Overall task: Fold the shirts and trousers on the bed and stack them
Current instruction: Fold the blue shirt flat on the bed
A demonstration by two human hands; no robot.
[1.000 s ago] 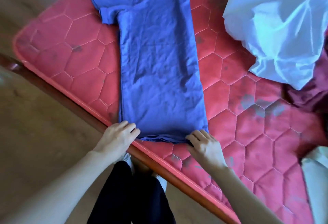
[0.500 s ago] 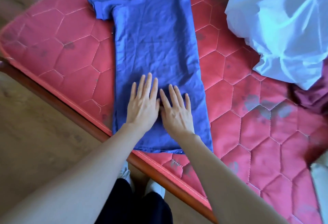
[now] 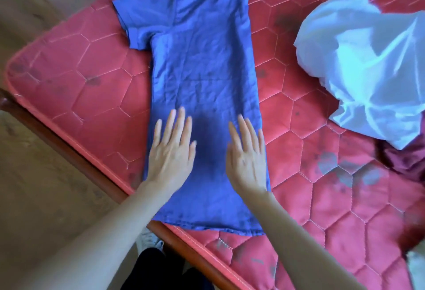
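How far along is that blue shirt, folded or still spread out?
Partly folded. The blue shirt lies flat as a long narrow strip with one sleeve showing, not yet folded crosswise. The left hand and right hand press it flat.

Matt, creased cloth is seen in the blue shirt (image 3: 202, 78); quilted, stitched fabric in the red mattress (image 3: 322, 174); smooth wood in the bed frame (image 3: 76, 149).

Bright daylight is washing the scene, glaring off the white cloth (image 3: 368, 59) at right. Motion blur is softening both hands, and wide-angle distortion is bending the frame's edges.
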